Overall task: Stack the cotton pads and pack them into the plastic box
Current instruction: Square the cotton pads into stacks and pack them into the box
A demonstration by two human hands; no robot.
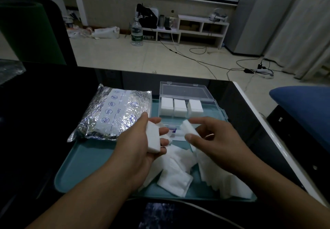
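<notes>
Teal tray (85,164) holds a foil bag (114,111), the open box (189,102) with three stacks, and loose pads (175,177). Left hand (139,145) grips a stack (152,137); right hand (216,139) pinches a pad (187,128).

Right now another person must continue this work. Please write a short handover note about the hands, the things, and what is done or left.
Left hand holds a stack of pads.
Right hand pinches a few pads.
The plastic box is open on the teal tray, with three stacks inside.
Loose pads lie on the tray near you; the foil bag is on the left.
Left: stack and pack the rest.
</notes>
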